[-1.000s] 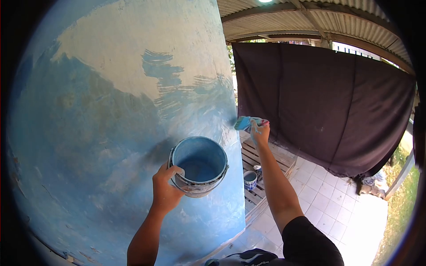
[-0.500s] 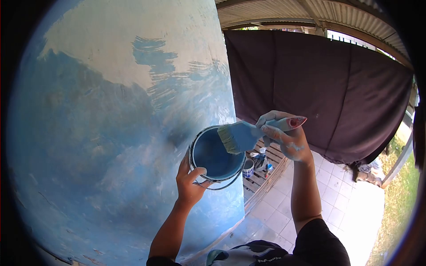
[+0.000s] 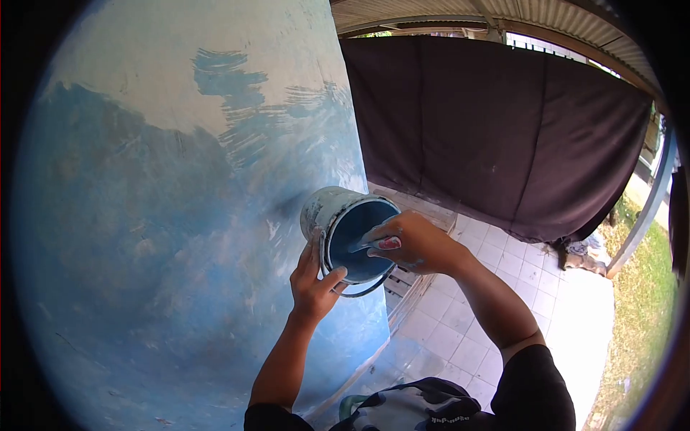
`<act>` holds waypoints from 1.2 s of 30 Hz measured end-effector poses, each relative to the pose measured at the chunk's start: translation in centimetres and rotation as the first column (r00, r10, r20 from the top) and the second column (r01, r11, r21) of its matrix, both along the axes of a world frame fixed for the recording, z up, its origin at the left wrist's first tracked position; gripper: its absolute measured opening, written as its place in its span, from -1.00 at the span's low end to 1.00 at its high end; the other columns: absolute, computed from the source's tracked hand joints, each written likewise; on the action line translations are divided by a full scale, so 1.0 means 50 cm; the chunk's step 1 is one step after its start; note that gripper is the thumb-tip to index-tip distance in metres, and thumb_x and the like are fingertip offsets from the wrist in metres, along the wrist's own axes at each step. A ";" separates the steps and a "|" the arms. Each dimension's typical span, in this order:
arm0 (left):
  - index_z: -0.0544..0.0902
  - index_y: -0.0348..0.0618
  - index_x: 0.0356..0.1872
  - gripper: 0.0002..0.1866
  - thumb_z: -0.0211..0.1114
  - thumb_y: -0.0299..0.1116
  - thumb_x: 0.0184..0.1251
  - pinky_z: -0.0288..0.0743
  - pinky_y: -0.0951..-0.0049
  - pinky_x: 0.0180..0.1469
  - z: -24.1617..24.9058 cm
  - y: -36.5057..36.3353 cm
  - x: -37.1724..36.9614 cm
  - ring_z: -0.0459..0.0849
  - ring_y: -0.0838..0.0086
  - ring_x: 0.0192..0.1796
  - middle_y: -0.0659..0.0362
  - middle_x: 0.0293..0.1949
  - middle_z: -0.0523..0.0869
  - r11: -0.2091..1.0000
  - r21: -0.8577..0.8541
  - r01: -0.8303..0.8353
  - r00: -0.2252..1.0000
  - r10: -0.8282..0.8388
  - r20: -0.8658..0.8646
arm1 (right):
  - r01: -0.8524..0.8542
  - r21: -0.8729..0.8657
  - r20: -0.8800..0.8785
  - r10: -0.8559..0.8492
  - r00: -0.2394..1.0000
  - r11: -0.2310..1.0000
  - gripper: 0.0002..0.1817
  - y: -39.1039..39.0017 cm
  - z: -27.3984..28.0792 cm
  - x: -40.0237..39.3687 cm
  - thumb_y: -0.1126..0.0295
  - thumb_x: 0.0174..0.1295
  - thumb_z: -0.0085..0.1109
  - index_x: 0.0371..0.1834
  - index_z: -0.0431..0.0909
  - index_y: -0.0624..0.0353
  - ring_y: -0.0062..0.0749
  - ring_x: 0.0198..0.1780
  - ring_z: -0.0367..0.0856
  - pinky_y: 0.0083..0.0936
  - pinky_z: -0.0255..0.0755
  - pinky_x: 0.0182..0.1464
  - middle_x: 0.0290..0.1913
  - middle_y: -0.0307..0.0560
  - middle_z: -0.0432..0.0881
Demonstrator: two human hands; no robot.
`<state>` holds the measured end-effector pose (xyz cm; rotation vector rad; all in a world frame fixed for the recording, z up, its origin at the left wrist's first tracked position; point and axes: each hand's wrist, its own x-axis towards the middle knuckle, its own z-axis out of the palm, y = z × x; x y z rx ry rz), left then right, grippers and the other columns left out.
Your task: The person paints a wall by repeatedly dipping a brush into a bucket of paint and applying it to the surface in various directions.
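Note:
My left hand (image 3: 314, 286) is closed on the side of a paint bucket (image 3: 325, 204), its thumb over the rim. The bucket is tilted with its mouth toward me, and blue paint coats its inside. At the bucket's mouth, my paint-smeared right hand (image 3: 407, 243) grips a paintbrush (image 3: 389, 243). Only the red-tipped end of the brush handle shows clearly; the bristles are hidden inside the bucket. Right beside the bucket stands a wall (image 3: 180, 251), blue below, with pale bare areas and streaky blue strokes higher up.
A dark cloth (image 3: 489, 129) hangs across the back under a corrugated roof (image 3: 410, 14). Below lies a white tiled floor (image 3: 460, 316), with a wooden slatted platform (image 3: 402, 291) partly hidden behind the bucket. Grass (image 3: 632, 309) and a post (image 3: 645, 201) are at the right.
My right hand has moved left and down, taking the brush from above the rim into the bucket. The bucket has tipped further toward me, showing more of its outer side.

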<state>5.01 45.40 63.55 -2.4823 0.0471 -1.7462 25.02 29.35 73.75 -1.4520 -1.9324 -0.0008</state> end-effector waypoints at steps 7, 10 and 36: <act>0.66 0.01 -0.43 -0.65 0.69 -0.46 -0.25 0.70 -0.01 0.27 0.019 0.000 0.000 0.62 -0.27 0.39 -0.39 0.37 0.58 0.997 0.058 -0.044 0.999 0.042 0.033 | 0.061 -0.135 0.205 -0.032 0.978 0.989 -0.71 -0.012 0.025 -0.013 0.41 0.26 0.50 0.03 0.83 0.23 -0.06 -0.11 0.85 -0.27 0.66 0.00 -0.01 0.16 0.84; 0.64 0.01 -0.42 -0.62 0.71 -0.45 -0.25 0.67 -0.02 0.29 0.021 -0.008 0.000 0.61 -0.26 0.40 -0.38 0.38 0.57 1.000 -0.007 -0.013 1.000 0.013 0.026 | 0.109 -0.134 0.094 -0.097 0.991 0.985 -0.71 -0.025 0.037 -0.023 0.43 0.26 0.51 0.03 0.82 0.23 -0.09 -0.13 0.85 -0.29 0.66 -0.01 -0.04 0.16 0.84; 0.62 -0.20 -0.13 -0.46 0.79 -0.56 -0.12 0.61 0.19 0.33 0.330 -0.155 -0.322 0.75 0.37 0.13 0.12 -0.04 0.76 0.775 -0.571 -0.271 0.962 0.231 -0.142 | -0.602 0.204 0.286 0.541 0.791 0.772 -0.82 0.051 0.335 -0.164 0.46 0.23 0.43 -0.14 0.74 0.29 -0.06 -0.34 0.82 -0.32 0.63 -0.23 -0.33 0.13 0.81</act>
